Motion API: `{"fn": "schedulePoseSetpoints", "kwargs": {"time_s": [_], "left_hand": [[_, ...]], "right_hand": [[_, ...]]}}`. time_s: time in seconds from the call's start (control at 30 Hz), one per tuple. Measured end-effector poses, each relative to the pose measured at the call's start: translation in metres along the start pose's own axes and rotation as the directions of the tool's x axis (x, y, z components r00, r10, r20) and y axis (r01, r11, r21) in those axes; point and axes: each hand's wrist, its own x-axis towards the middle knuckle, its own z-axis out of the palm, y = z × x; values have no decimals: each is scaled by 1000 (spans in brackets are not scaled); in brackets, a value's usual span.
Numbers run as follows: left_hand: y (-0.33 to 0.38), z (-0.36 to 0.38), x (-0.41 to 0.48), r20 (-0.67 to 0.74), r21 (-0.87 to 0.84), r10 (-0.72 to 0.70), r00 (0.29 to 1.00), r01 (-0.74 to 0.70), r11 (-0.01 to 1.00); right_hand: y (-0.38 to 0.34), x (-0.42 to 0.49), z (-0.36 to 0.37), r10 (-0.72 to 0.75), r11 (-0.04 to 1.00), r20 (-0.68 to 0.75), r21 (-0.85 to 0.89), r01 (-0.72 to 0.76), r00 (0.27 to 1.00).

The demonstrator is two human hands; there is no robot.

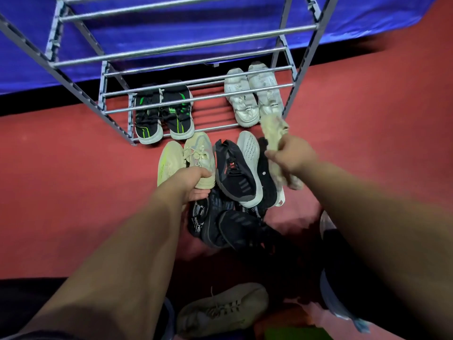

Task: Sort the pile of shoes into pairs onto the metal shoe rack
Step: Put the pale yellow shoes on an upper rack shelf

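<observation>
Head | left fingers [200, 173] grip beige shoe [199, 152] | right fingers [274, 156]: pale shoe [273, 131] | black pile [235, 175] between

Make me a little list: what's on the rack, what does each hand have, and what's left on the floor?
Rack: metal shoe rack, two pairs on the bottom tier
Left pair: black-and-green sneakers
Right pair: white sneakers
Left hand: grips beige sneaker
Right hand: grips blurred cream shoe
Floor pile: black sneakers, pale yellow shoe
</observation>
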Motion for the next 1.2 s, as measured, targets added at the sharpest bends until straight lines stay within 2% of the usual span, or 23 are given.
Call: {"fn": "schedulePoseSetpoints", "kwargs": {"time_s": [0.07, 0.1, 0.2, 0.3, 0.33, 0.4, 0.5, 0.6, 0.67, 0.73, 0.77, 0.8, 0.83, 0.9, 0.97, 1.0, 1.07, 1.13, 1.2], "left_hand": [[-1, -4, 3, -32, -32, 16, 999, -17, 999], [-2, -5, 3, -55, -52, 26, 998, -29, 998], [-5, -8, 3, -111, -65, 30, 993, -37, 997], [-6, -7, 2, -103, -3, 26, 994, -26, 1000], [-5, -7, 0, -96, 26, 16, 995, -14, 1000], [-5, -6, -1, -87, 98, 6, 996, 3, 995], [-1, -5, -4, -111, 202, 20, 994, 3, 979], [7, -6, -6, -147, 276, 39, 988, 3, 961], [19, -6, -9, -191, 458, 111, 975, -11, 889], [34, -2, -10, -252, 689, 244, 936, -3, 725], [44, 1, -11, -273, 752, 310, 911, 1, 659], [52, 5, -12, -263, 770, 366, 893, -34, 638], [59, 12, -15, -206, 750, 406, 890, -123, 650], [67, 27, -21, -21, 538, 368, 930, -300, 788], [66, 37, -30, 147, 343, 252, 956, -289, 894], [63, 40, -29, 170, 272, 235, 957, -275, 922], [59, 38, -22, 132, 70, 251, 959, -262, 963], [57, 25, -19, 82, -66, 272, 959, -267, 961], [56, 8, -20, 82, -29, 303, 949, -302, 953]], "right_hand": [[-10, -4, 22, -129, 990, 163, -32, 136, 978], [-11, -6, 32, -145, 988, 166, -34, 152, 975], [-7, -9, 45, -101, 994, 17, -40, 102, 995], [4, -8, 49, 83, 986, -92, -137, -96, 992], [8, -6, 48, 181, 976, -87, -109, -190, 980], [15, -3, 46, 299, 953, 21, 45, -300, 954], [23, 1, 42, 281, 908, 134, 284, -308, 950], [23, 5, 38, 277, 911, 131, 279, -304, 952], [13, 5, 34, 278, 891, 158, 325, -316, 947], [-2, 4, 29, 286, 833, 164, 444, -329, 944], [-12, 4, 28, 287, 816, 147, 479, -322, 947], [-21, 2, 27, 289, 805, 130, 503, -314, 948], [-31, 1, 28, 282, 792, 123, 530, -303, 951], [-51, -2, 34, 255, 717, 174, 626, -307, 951], [-66, -8, 37, 198, 651, 251, 689, -319, 947], [-69, -10, 39, 178, 655, 272, 684, -320, 946], [-67, -8, 42, 145, 733, 260, 620, -280, 955], [-54, -2, 44, 72, 885, 79, 454, -100, 994], [-36, 5, 41, 4, 968, -169, 249, 39, 986]]}}
